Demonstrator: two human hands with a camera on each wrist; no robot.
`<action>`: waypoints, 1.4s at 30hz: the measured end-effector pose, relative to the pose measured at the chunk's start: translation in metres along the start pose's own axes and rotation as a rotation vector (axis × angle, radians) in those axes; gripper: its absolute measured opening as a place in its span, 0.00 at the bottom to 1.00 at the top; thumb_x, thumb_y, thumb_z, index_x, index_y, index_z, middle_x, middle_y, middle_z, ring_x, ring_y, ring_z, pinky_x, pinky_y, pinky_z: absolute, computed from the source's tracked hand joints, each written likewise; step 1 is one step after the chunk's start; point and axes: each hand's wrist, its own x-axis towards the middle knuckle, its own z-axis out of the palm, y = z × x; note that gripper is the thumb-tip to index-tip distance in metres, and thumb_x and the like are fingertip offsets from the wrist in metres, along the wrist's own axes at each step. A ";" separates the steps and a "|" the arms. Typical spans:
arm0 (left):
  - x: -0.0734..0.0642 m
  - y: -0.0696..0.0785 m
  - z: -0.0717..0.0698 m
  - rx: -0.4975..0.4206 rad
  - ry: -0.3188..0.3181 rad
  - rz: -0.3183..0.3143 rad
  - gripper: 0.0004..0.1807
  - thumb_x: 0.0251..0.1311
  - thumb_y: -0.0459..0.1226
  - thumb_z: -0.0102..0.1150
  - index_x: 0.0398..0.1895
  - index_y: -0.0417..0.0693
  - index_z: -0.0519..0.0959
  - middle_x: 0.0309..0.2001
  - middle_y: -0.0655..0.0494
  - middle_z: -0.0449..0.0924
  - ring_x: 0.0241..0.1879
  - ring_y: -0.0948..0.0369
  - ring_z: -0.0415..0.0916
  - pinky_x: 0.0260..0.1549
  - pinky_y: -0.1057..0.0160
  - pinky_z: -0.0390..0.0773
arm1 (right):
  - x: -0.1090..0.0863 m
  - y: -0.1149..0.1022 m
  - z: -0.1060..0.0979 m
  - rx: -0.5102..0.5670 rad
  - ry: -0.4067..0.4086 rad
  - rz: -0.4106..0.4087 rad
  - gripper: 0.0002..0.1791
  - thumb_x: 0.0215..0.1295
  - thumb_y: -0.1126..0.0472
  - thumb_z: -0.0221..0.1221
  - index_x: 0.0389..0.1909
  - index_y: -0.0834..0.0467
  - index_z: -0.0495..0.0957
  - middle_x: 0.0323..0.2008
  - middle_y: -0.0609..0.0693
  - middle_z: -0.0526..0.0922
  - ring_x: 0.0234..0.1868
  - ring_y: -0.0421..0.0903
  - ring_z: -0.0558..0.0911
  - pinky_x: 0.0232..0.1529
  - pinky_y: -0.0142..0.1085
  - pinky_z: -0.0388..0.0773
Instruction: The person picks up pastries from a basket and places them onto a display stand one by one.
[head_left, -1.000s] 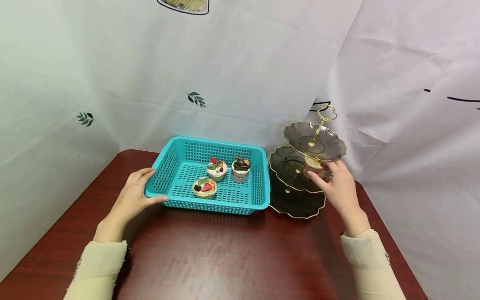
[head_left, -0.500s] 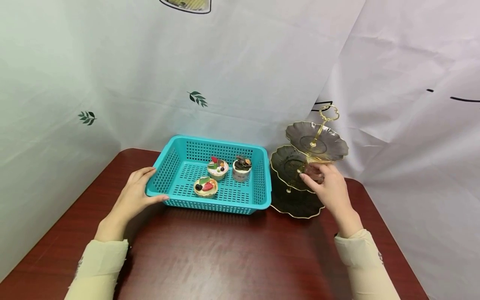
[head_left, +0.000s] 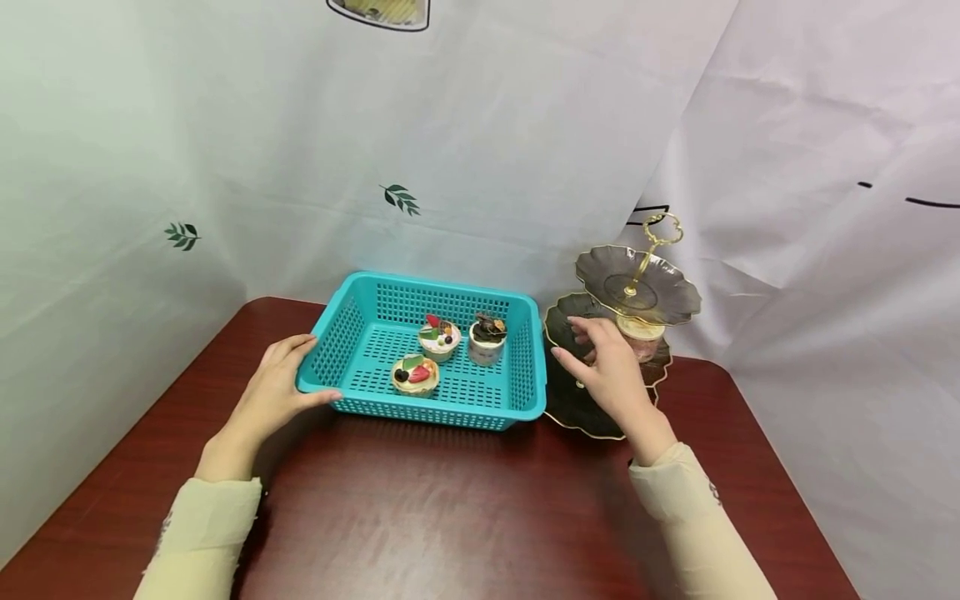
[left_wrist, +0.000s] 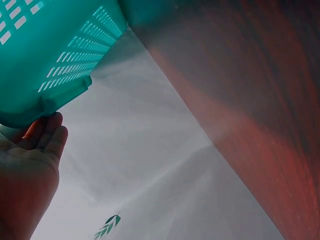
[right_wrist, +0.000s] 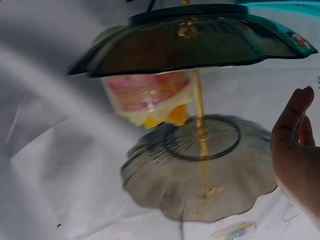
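Observation:
My left hand (head_left: 273,383) holds the left front corner of a turquoise plastic basket (head_left: 528,358), fingers at the left rim and thumb on the front rim. Inside the basket are two fruit-topped tarts, one in front (head_left: 415,377) and one behind (head_left: 440,340), and a dessert cup (head_left: 487,342) with dark chocolate topping. My right hand (head_left: 607,367) holds nothing, its fingers loosely bent in front of a three-tier smoked-glass stand (head_left: 637,283) with gold rims. A pink layered dessert cup (right_wrist: 150,95) sits on the middle tier, partly hidden under the top plate in the head view.
Everything stands on a dark red wooden table (head_left: 420,517). A white cloth backdrop (head_left: 480,167) rises close behind the basket and the stand. The stand's gold ring handle (head_left: 663,228) sticks up above its top plate.
My right hand has let go of the pink dessert cup on the stand's middle tier and moved left toward the basket. The left hand keeps its place on the basket.

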 end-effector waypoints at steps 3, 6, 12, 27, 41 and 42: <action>-0.001 0.000 0.000 -0.002 0.001 -0.003 0.52 0.40 0.50 0.76 0.63 0.26 0.66 0.64 0.34 0.63 0.62 0.40 0.57 0.53 0.36 0.70 | 0.003 -0.006 0.006 0.009 -0.025 0.001 0.29 0.60 0.54 0.66 0.59 0.63 0.74 0.47 0.59 0.78 0.44 0.53 0.80 0.39 0.46 0.82; -0.001 -0.001 0.000 0.000 0.002 -0.005 0.52 0.40 0.51 0.76 0.63 0.26 0.66 0.64 0.34 0.63 0.62 0.40 0.57 0.53 0.36 0.70 | 0.007 -0.011 0.013 0.013 -0.061 0.002 0.29 0.61 0.53 0.65 0.60 0.63 0.73 0.47 0.60 0.77 0.43 0.53 0.81 0.39 0.45 0.81; -0.003 -0.002 -0.002 0.003 0.003 -0.007 0.52 0.40 0.51 0.76 0.63 0.26 0.66 0.63 0.34 0.63 0.62 0.40 0.57 0.53 0.37 0.70 | 0.013 -0.019 0.029 0.022 -0.124 -0.021 0.27 0.63 0.52 0.63 0.59 0.62 0.74 0.47 0.59 0.77 0.39 0.54 0.81 0.37 0.42 0.80; -0.005 -0.005 -0.005 -0.003 0.002 -0.032 0.52 0.41 0.50 0.76 0.64 0.27 0.65 0.64 0.35 0.63 0.62 0.41 0.57 0.53 0.36 0.70 | 0.029 -0.040 0.075 0.033 -0.292 -0.101 0.26 0.64 0.51 0.62 0.58 0.62 0.75 0.49 0.57 0.78 0.35 0.49 0.80 0.36 0.38 0.79; 0.002 -0.002 0.003 0.005 -0.008 -0.018 0.52 0.40 0.50 0.77 0.64 0.27 0.65 0.65 0.35 0.63 0.63 0.41 0.57 0.55 0.37 0.70 | 0.048 -0.055 0.098 0.080 -0.451 -0.115 0.28 0.64 0.50 0.61 0.59 0.62 0.73 0.48 0.55 0.77 0.46 0.50 0.81 0.46 0.40 0.80; 0.002 -0.003 0.003 0.003 -0.008 -0.019 0.53 0.40 0.50 0.77 0.64 0.27 0.65 0.65 0.35 0.63 0.63 0.41 0.57 0.55 0.37 0.70 | 0.050 -0.057 0.100 0.076 -0.464 -0.116 0.28 0.64 0.50 0.61 0.59 0.62 0.74 0.48 0.56 0.77 0.47 0.51 0.81 0.46 0.41 0.80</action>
